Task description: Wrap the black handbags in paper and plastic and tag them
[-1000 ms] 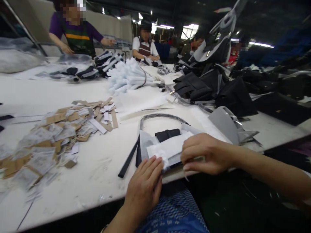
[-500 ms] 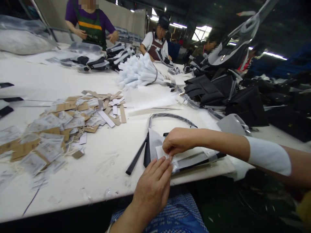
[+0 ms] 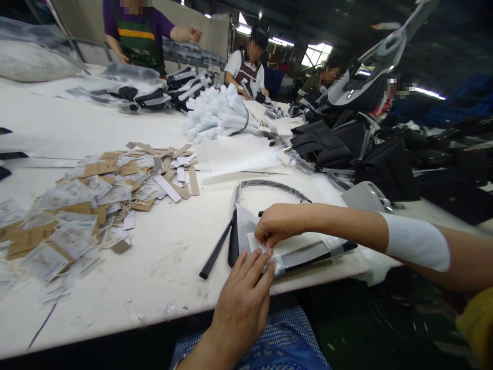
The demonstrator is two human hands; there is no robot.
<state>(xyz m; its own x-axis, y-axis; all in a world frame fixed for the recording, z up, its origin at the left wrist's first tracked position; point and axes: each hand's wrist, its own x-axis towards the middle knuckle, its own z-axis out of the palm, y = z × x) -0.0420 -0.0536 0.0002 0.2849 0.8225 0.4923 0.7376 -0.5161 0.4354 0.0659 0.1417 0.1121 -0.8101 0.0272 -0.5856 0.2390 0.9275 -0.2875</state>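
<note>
A black handbag (image 3: 233,241) with white wrapping paper (image 3: 302,242) over it lies flat near the table's front edge. Its plastic-wrapped handle (image 3: 269,184) arches away from me, and a black strap (image 3: 215,252) sticks out to the left. My left hand (image 3: 244,295) rests on the bag's near side, fingers stretched out together, on crinkled clear plastic film (image 3: 278,266). Over the paper, my right hand (image 3: 275,226) is closed in a pinch beside my left fingertips. What its fingers grip is hidden.
To the left is a heap of tags and small packets (image 3: 88,205). Behind the bag are white sheets (image 3: 234,156) and a tied white bundle (image 3: 219,113). Black bags (image 3: 370,159) pile up at the right. Co-workers (image 3: 248,64) stand across the table (image 3: 162,277).
My right hand has shifted very slightly left; my left hand stays on the bag. Across the table, a co-worker in a green apron has raised an arm sideways.
</note>
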